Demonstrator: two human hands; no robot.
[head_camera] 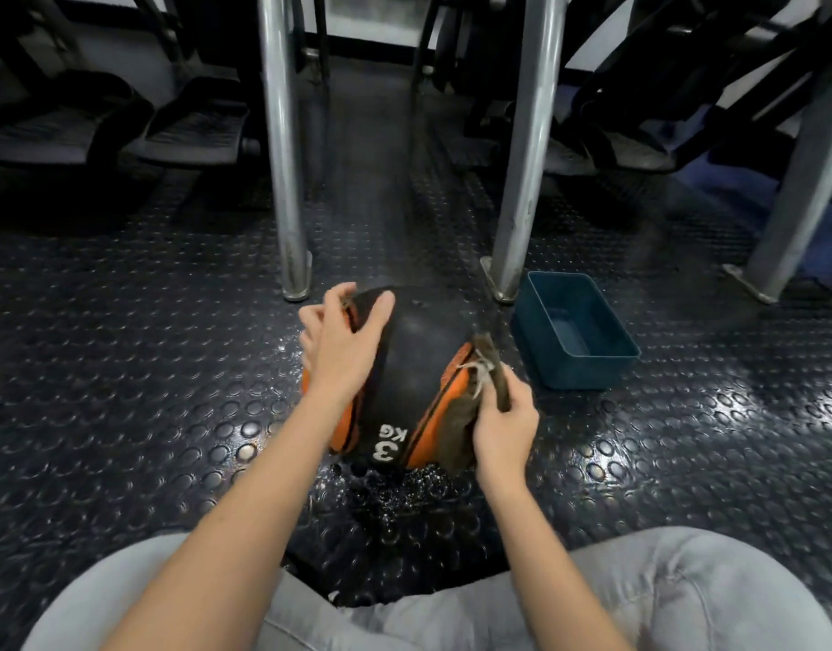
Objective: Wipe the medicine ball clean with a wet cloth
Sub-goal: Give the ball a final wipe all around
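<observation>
Both hands on a medicine ball on the studded floor, cloth at its right side.

The black-and-orange medicine ball, marked "3 KG", sits on the wet rubber floor between the person's knees and two metal legs. The left hand lies over its upper left, fingers spread apart and loosely bent. The right hand has its fingers clamped on a brown cloth pressed to the ball's right flank. A teal tub stands just beside, on the right.
</observation>
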